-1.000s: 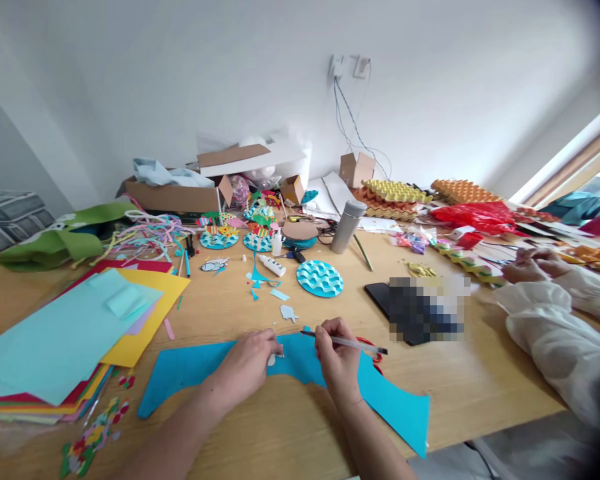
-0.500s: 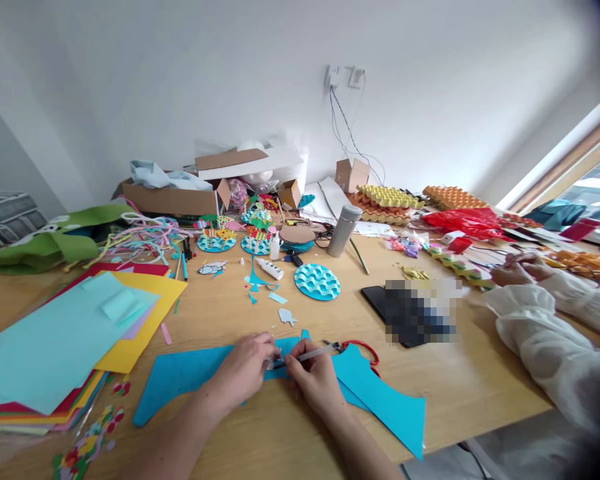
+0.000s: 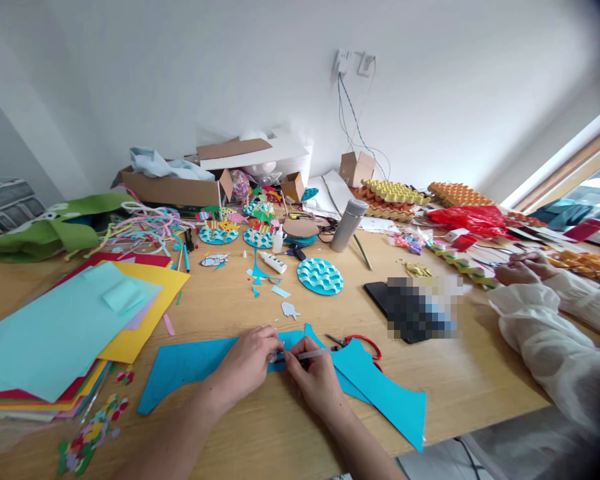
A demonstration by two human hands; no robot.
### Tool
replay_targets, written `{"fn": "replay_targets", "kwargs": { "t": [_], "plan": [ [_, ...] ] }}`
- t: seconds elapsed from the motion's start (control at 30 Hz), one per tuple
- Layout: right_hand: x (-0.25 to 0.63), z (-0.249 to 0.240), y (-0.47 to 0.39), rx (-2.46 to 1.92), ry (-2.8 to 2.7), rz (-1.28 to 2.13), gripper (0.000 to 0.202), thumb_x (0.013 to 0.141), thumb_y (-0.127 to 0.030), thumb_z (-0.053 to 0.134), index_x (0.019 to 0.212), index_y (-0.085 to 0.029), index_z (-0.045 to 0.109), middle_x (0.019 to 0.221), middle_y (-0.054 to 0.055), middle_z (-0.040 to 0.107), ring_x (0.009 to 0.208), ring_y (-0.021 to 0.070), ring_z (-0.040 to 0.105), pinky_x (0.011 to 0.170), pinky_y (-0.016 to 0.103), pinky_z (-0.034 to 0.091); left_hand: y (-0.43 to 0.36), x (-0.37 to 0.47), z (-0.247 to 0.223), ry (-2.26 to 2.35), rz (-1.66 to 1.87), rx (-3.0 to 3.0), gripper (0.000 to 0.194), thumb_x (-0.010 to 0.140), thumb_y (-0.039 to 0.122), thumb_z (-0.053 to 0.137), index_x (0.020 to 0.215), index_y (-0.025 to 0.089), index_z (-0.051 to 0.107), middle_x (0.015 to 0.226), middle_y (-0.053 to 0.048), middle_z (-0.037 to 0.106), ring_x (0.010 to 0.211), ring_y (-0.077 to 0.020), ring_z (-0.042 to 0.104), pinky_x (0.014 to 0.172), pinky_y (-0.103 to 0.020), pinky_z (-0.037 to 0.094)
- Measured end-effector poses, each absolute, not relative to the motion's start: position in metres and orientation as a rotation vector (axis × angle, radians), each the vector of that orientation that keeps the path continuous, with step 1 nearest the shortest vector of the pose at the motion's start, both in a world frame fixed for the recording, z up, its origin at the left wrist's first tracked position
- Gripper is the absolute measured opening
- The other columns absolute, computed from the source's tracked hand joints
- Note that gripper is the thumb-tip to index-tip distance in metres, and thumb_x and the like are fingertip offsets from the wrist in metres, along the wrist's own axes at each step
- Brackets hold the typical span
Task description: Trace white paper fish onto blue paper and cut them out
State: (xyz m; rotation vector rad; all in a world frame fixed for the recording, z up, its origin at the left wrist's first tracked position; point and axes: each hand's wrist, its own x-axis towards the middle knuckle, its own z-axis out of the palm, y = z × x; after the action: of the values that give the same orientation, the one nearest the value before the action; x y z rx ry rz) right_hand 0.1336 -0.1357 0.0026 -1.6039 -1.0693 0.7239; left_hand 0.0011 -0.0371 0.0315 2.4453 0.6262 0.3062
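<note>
My left hand [image 3: 253,357] rests over the blue sheet [image 3: 195,363], its fingertips closed together around something small and whitish that I cannot make out. Close beside it, my right hand [image 3: 314,375] grips a pen with a pale grey barrel [image 3: 316,353], its dark tip pointing left toward the left fingertips. A second cut blue piece [image 3: 390,393] with curved edges lies just right of my right hand. Behind that piece, red-handled scissors [image 3: 367,347] are partly covered. A pale blue-grey paper cutout [image 3: 290,310] lies beyond my hands.
Coloured paper sheets [image 3: 60,327] are stacked at left, near scattered paper dots [image 3: 95,433]. Ahead are a wavy blue disc [image 3: 320,277], a white glue bottle [image 3: 273,262] and a grey flask [image 3: 349,227]. A phone [image 3: 380,297] lies right, near another person's sleeves [image 3: 535,333].
The camera view has tilted slightly, so the table's far things appear a little higher and further right. Both hands stay at the blue sheet, with hardly any movement.
</note>
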Motion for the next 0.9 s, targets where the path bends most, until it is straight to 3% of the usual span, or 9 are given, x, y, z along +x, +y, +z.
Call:
{"fn": "replay_targets", "kwargs": {
  "t": [0.5,0.9],
  "plan": [
    [0.1339,0.0076,-0.1353,-1.587,-1.125,0.71,0.021,0.083,-0.032,0.059,0.068,-0.022,0.05,0.058,-0.003,0.049,0.051,0.0126,0.04,0.046,0.024,0.031,-0.0372,-0.0001,0.0277,0.613,0.355,2.441,0.033,0.086,0.004,0.047,0.1,0.021,0.07,0.103,-0.004,0.065,0.099,-0.017,0.06,0.089,-0.027,0.046],
    [0.1348,0.0038,-0.1363,-1.653,-1.052,0.747,0.023,0.085,-0.037,0.056,0.071,-0.022,0.049,0.05,-0.005,0.049,0.039,0.0103,0.04,0.039,0.022,0.03,-0.0345,0.0007,0.0248,0.581,0.345,2.446,0.033,0.085,0.004,0.046,0.101,0.022,0.07,0.104,-0.004,0.065,0.1,-0.0186,0.058,0.09,-0.03,0.045]
  ]
}}
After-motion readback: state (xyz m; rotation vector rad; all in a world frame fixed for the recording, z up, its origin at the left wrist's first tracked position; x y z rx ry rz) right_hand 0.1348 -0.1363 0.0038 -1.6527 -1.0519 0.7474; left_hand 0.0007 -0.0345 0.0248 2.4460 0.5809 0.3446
